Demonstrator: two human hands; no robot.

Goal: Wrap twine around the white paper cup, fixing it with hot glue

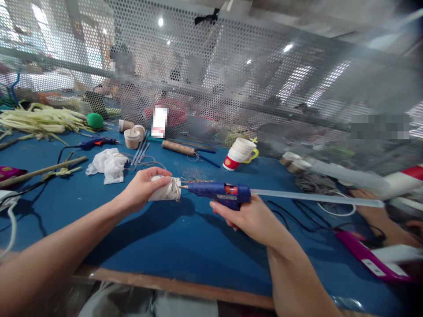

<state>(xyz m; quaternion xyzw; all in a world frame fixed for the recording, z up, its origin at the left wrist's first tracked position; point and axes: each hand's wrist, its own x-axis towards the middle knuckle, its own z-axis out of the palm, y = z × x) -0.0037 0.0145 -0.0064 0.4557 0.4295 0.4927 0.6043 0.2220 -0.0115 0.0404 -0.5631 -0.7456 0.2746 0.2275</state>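
Left grip (145, 187): clamped on a white cup (167, 191), thumb on top, cup on its side above the table (198, 246). Right grip (247, 218): wrapped round the handle of a blue glue gun (214, 193), nozzle pointing left at the cup's right edge; I cannot tell whether the tip touches.

Glue stick (313, 198) juts far out of the gun's rear, to the right. Its free end reaches near another person's arm (380, 215), so room on that side is tight. Black cord (297, 211) lies beyond my right wrist; purple tool (366, 257) farther right.

Between my forearms, a broad stretch of blue surface runs back to the near edge (178, 284).

Beyond the gun: stacked cups (238, 153), tilted, with a gap between; twine roll (178, 148) left of them. Left of my left grip: white cloth (109, 164), then a second gun (95, 143). Husks (39, 119) fill the far left corner. A perforated panel (185, 75) bounds the far side.
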